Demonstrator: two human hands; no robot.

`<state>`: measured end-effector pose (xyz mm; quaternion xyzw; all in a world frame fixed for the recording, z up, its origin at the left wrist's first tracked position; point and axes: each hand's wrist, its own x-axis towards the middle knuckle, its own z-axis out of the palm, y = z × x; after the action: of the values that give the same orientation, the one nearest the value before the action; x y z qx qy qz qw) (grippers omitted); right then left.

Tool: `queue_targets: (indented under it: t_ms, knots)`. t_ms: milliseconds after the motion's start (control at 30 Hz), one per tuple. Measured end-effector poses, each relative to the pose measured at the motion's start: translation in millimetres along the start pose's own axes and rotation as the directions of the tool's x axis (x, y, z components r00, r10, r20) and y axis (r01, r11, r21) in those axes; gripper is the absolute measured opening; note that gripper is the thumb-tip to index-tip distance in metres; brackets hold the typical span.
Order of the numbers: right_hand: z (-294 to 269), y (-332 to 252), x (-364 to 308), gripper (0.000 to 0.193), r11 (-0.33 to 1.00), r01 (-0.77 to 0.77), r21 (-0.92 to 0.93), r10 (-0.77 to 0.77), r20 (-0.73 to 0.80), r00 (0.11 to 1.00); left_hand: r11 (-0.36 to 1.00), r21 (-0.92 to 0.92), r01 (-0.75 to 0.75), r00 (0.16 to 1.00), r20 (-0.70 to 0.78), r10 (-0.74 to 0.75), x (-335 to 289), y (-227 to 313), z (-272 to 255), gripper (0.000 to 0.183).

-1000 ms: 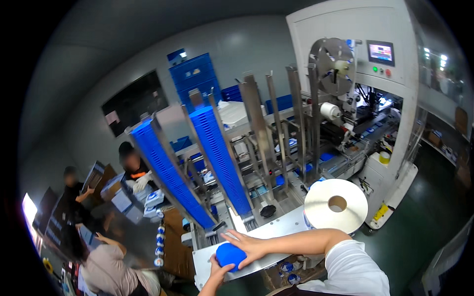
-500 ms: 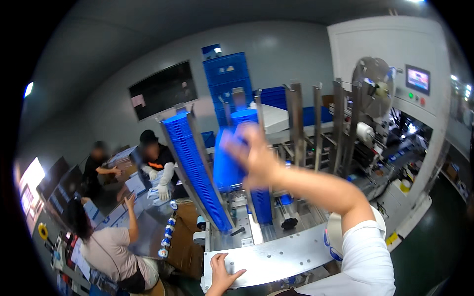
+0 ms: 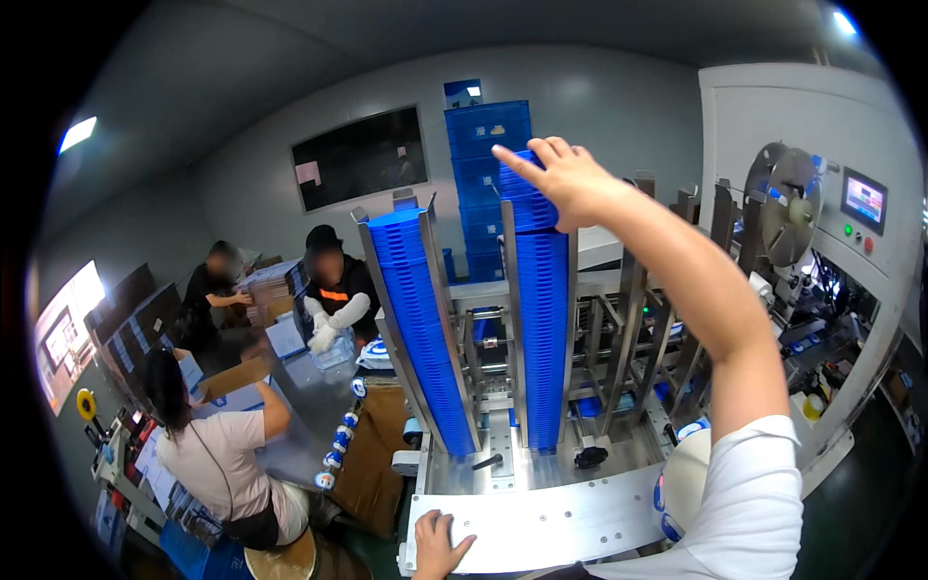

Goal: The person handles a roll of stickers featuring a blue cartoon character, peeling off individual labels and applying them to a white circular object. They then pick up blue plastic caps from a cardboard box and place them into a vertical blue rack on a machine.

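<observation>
My right hand [image 3: 570, 184] is raised at the top of the right-hand column of blue plastic pieces [image 3: 543, 338], which look like thin trays or lids. Its fingers are spread, and it touches the uppermost batch [image 3: 527, 198]. A slight dark gap parts that batch from the pieces below. Metal guide rails hold the column upright. Beside it on the left, a second blue column [image 3: 418, 329] stands between its own rails, leaning a little. My left hand [image 3: 440, 546] lies with fingers apart on the silver metal plate [image 3: 541, 522] along the machine's front.
A white machine cabinet [image 3: 793, 126] with a small screen [image 3: 863, 201] rises at the right. Bare metal rails [image 3: 628, 329] stand between it and the columns. Blue crates [image 3: 488, 184] are stacked behind. At the left, several people work around a table [image 3: 300, 396] with boxes.
My right hand has moved up from mid-height, where it was blurred with a blue batch. The right-hand column now stands much taller. My left hand stays on the plate, and the view has shifted.
</observation>
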<state>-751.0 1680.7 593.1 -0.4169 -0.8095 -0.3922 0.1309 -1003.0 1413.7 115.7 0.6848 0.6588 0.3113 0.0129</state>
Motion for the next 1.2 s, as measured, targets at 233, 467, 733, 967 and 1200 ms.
queue_targets:
  t_ms: [233, 467, 733, 967, 1200]
  knots:
    - [-2, 56, 25, 0.051, 0.672, -0.13, 0.729, 0.136, 0.051, 0.989, 1.0, 0.007, 0.007, 1.0, 0.015, -0.008, 4, -3, 7, 0.059]
    - [28, 65, 31, 0.06, 0.446, -0.192, 0.874, 0.222, 0.1, 0.97, 0.997, 0.008, 0.079, 0.995, 0.052, -0.08, 4, -5, 4, 0.057]
    - [2, 48, 45, 0.063, 0.424, -0.078, 0.902, 0.321, -0.069, 0.945, 0.996, -0.015, 0.083, 0.996, 0.039, -0.082, 5, 3, -2, 0.052]
    - [-30, -85, 108, 0.065, 0.475, -0.07, 0.877, 0.165, -0.01, 0.986, 0.999, -0.008, 0.041, 0.999, 0.008, -0.041, 5, -8, 4, 0.05]
    - [-7, -105, 133, 0.071, 0.649, -0.169, 0.742, 0.038, 0.191, 0.981, 0.995, -0.077, 0.07, 0.998, -0.002, -0.07, 3, -12, 9, 0.046]
